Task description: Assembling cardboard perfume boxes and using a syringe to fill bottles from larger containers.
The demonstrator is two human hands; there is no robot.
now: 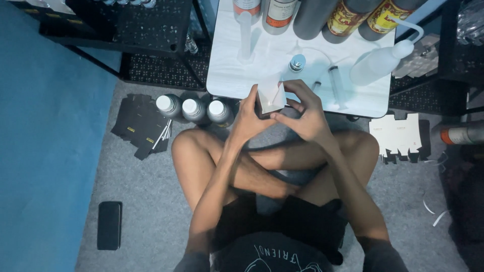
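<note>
- I'm sitting cross-legged on the grey floor [151,201], and both my hands are clamped on one small carton [270,95], held just above the near edge of the white surface [227,75].
- My left hand [248,117] grips the carton's dark side; my right hand [305,113] curls round the other side with its fingers at the pale top flap (it looks open, though I can't tell whether anything is inside).
- I judge the step in hand is folding or closing this carton; the next move would call for tucking that flap in squarely while the left hand keeps the body from twisting.
- Counted: three white-capped bottles [194,109] stand in a row on the floor beside my left knee.
- One small capped vial [297,62] and one syringe [337,83] lie on the surface just beyond the carton, with one squeeze bottle [378,63] farther right.
- One pile of flat dark cartons [141,125] lies at my left, one pile of flat white cartons [398,136] at my right.
- One dark phone [109,225] lies well apart on the floor.
</note>
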